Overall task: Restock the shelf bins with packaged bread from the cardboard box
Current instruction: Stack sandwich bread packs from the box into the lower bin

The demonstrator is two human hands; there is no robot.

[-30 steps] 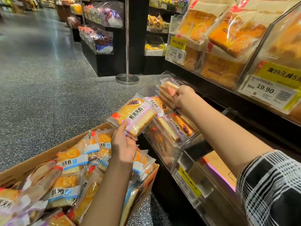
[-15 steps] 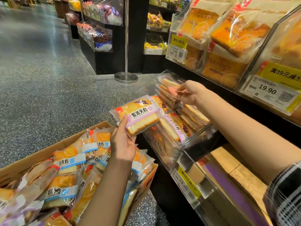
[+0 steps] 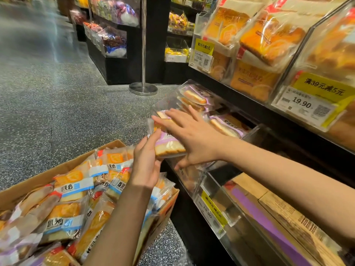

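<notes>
A purple-banded bread pack (image 3: 169,144) is pinched by the left hand (image 3: 147,164) at the bin (image 3: 247,134) edge, the right hand (image 3: 194,139) laid flat on it. Released early, it could slide down beside the box (image 3: 48,175).

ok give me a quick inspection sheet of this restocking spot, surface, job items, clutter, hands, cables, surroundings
surface: speckled grey floor, bare where visible.
job's things: open cardboard box heaped with packaged bread; clear shelf bin partly filled with purple-band packs; one purple-band bread pack at the bin's front.
clutter: nothing seen.
grippers: left hand grips the pack's near end; right hand lies flat on it, fingers straight.
cables: nothing seen.
surroundings: price tag reading 19.90, metal pole base, aisle snack displays.
</notes>
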